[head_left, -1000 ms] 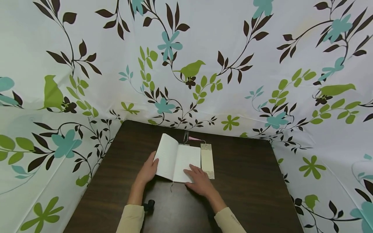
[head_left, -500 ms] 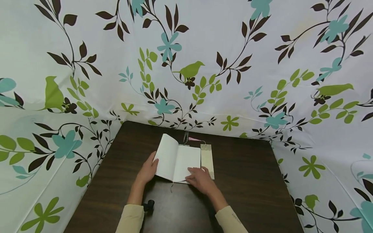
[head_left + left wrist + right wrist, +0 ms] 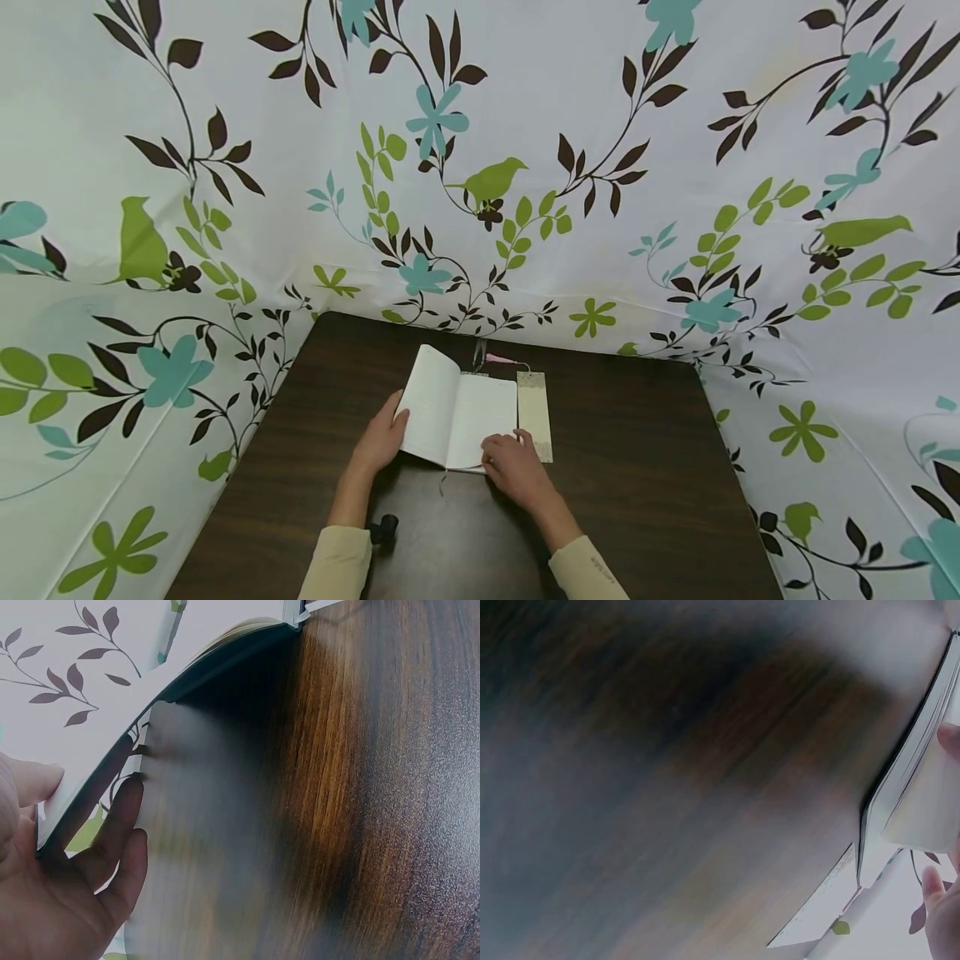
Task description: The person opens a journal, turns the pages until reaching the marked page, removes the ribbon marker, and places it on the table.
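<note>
An open notebook (image 3: pixel 483 417) with white pages and a dark cover lies on the dark wooden table (image 3: pixel 637 467). My left hand (image 3: pixel 381 437) grips its left half, thumb on the page and fingers under the cover (image 3: pixel 217 671), tilting that side up off the table. At the lower right corner my right hand (image 3: pixel 517 471) has bent fingers and pinches a page (image 3: pixel 930 795), whose corner stands lifted from the stack beneath. A thin ribbon marker (image 3: pixel 442 483) hangs from the bottom of the spine.
A cream bookmark (image 3: pixel 534 417) lies along the notebook's right edge, with a pink tassel (image 3: pixel 500 358) on a cord at its top. Behind the notebook's top edge is a small shiny item (image 3: pixel 478 354), partly hidden. A leaf-patterned white cloth (image 3: pixel 525 275) hangs behind the table.
My right hand has gone from lying spread on the right page to bent fingers at its lower right corner, which is now lifted. My left hand has stayed put.
</note>
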A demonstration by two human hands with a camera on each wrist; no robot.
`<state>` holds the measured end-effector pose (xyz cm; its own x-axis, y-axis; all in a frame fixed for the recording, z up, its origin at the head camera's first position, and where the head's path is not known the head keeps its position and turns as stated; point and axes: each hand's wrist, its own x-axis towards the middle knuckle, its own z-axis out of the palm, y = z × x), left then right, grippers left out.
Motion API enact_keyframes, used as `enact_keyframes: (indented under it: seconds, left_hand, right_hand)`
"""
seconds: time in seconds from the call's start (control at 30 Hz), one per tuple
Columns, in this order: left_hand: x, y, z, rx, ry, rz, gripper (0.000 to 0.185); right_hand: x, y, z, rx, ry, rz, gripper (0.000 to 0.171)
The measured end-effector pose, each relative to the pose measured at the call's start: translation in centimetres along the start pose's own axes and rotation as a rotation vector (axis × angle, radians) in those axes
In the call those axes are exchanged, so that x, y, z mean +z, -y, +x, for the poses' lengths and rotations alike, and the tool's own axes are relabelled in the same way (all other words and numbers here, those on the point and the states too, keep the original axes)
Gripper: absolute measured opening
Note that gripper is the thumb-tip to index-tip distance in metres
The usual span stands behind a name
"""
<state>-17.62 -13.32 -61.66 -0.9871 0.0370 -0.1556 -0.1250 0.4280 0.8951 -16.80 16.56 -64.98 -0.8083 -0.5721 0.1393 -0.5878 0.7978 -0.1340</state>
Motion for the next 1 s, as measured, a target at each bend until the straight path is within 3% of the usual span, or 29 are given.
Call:
enact_keyframes:
  seconds: [0.2,0.4,0.5,0.6,0.77,1.0]
  left_hand:
    - [0.0,-0.2,0.0,0.023,-0.005,0.008,0.055]
    - [0.0,0.0,0.1,0.03,-0.004,0.005,0.056]
    - [0.0,0.1,0.2,0.027,0.0,-0.005,0.056]
    - [0.0,0.1,0.2,0.02,0.003,-0.008,0.057]
    - [0.0,0.2,0.1,0.024,-0.003,0.007,0.057]
    - [-0.1,0.3,0.1,0.026,0.0,0.01,0.057]
  right_hand:
    - [0.0,0.0,-0.2,0.011,-0.022,0.07,0.025]
    - [-0.3,-0.5,0.4,0.106,0.061,0.326,0.017]
    - [-0.6,-0.9,0.7,0.139,0.091,0.393,0.012]
    - [-0.9,-1.0,0.9,0.126,0.116,0.385,0.012]
    - [-0.8,-1.1,1.0,0.086,0.15,0.314,0.033]
    - [-1.0,-1.1,1.2,0.096,0.19,0.31,0.032]
